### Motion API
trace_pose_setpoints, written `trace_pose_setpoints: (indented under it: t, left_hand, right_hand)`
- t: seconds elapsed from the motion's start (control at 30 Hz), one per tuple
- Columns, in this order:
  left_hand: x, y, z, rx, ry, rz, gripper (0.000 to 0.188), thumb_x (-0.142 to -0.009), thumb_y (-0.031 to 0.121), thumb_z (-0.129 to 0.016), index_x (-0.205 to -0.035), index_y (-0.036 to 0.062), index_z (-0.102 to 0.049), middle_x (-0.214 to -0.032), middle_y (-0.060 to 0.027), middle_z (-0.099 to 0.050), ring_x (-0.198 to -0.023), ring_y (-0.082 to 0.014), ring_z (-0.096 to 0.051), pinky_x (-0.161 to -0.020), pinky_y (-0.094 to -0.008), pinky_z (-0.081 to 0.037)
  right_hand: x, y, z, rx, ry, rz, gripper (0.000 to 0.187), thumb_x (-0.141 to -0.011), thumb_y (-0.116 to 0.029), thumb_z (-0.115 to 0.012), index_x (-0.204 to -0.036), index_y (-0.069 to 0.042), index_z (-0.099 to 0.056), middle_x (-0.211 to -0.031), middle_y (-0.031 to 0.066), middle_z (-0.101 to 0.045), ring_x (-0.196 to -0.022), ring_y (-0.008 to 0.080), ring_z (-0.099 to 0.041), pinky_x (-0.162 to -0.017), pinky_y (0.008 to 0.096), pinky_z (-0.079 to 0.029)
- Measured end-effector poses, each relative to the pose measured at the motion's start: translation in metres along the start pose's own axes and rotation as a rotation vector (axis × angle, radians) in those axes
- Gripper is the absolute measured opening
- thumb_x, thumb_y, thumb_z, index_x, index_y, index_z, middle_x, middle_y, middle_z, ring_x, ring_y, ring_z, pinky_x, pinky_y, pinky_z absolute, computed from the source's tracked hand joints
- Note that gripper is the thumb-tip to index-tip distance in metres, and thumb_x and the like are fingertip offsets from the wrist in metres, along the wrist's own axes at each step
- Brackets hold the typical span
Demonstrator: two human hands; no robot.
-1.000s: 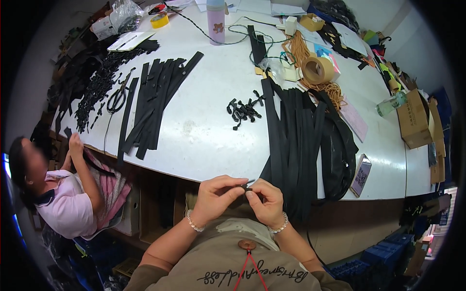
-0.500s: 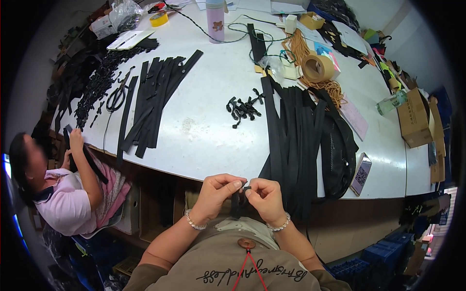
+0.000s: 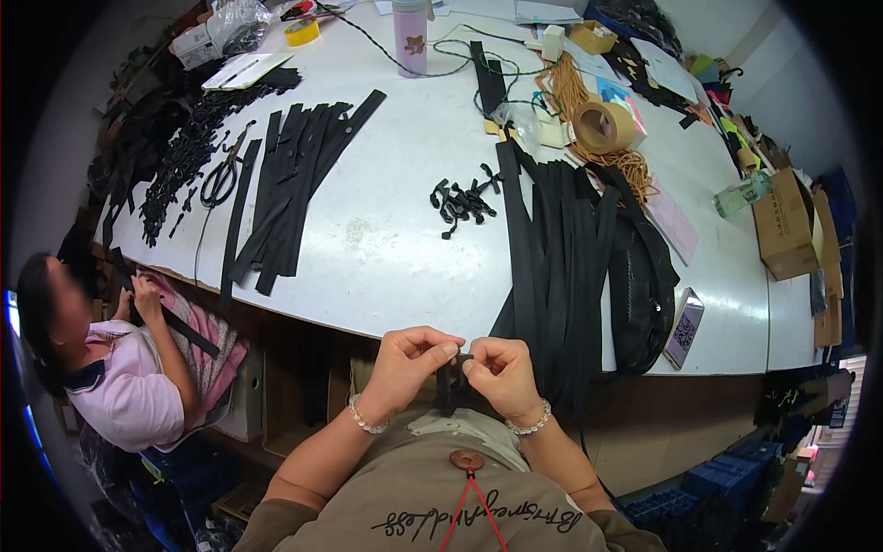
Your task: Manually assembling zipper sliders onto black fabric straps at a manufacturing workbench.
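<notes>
At the near edge of the white table, two bare hands worked close together. Left hand: thumb and forefinger were pinched on the upper end of a black strip. Right hand: fingers were curled, with thumb and forefinger pinching the same end, just beside the left fingertips. The strip hung between the hands, in front of the person's shirt; finer detail was too dark to tell. Long black bands lay to the right, partly over the table edge, next to a black bag. Small black pieces lay in a loose pile beyond the hands. At left, a seated co-worker held another black band.
</notes>
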State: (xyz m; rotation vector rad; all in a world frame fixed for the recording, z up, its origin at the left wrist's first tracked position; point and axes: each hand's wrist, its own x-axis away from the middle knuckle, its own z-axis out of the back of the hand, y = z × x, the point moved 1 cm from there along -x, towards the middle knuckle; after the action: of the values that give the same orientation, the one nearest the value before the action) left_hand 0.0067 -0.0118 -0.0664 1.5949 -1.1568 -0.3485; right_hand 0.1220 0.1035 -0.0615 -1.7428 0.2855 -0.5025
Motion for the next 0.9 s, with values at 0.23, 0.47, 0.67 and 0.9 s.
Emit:
trace_pose_setpoints:
  t: [0.23, 0.47, 0.67, 0.9]
  left_hand:
    - [0.004, 0.002, -0.001, -0.037, -0.031, -0.041, 0.010, -0.084, 0.002, -0.060, -0.091, -0.0030, -0.066, -0.087, -0.0073, -0.067, -0.077, -0.0070, -0.059, -0.071, -0.0209, -0.049]
    - [0.009, 0.003, 0.000, -0.041, -0.073, -0.020, 0.009, -0.083, 0.001, -0.061, -0.089, -0.0034, -0.065, -0.084, -0.0068, -0.067, -0.074, -0.0067, -0.059, -0.069, -0.0206, -0.049]
    - [0.018, 0.006, 0.003, -0.111, -0.135, 0.014, 0.010, -0.084, 0.002, -0.061, -0.091, -0.0034, -0.065, -0.087, -0.0073, -0.066, -0.076, -0.0062, -0.059, -0.071, -0.0203, -0.049]
    - [0.030, 0.012, 0.000, -0.112, -0.117, -0.091, 0.012, -0.084, 0.002, -0.062, -0.094, -0.0033, -0.066, -0.088, -0.0055, -0.066, -0.076, -0.0059, -0.059, -0.069, -0.0196, -0.049]
  right_hand:
    - [0.001, -0.002, -0.002, 0.045, -0.005, 0.019, 0.021, -0.077, 0.000, -0.059, -0.059, -0.003, -0.049, -0.053, -0.0099, -0.040, -0.049, -0.0025, -0.031, -0.042, 0.0183, -0.022]
    - [0.006, -0.009, -0.004, 0.106, -0.035, 0.051, 0.020, -0.077, -0.001, -0.059, -0.060, -0.003, -0.050, -0.052, -0.0102, -0.039, -0.049, -0.0021, -0.029, -0.043, 0.0188, -0.021]
    - [0.017, -0.009, -0.005, 0.133, -0.050, 0.050, 0.019, -0.078, -0.002, -0.058, -0.060, -0.003, -0.051, -0.052, -0.0102, -0.039, -0.049, -0.0019, -0.030, -0.043, 0.0190, -0.022]
    - [0.030, -0.009, -0.014, 0.100, 0.006, 0.120, 0.013, -0.083, -0.001, -0.058, -0.071, 0.000, -0.056, -0.063, -0.0074, -0.048, -0.055, -0.0010, -0.037, -0.047, 0.0175, -0.028]
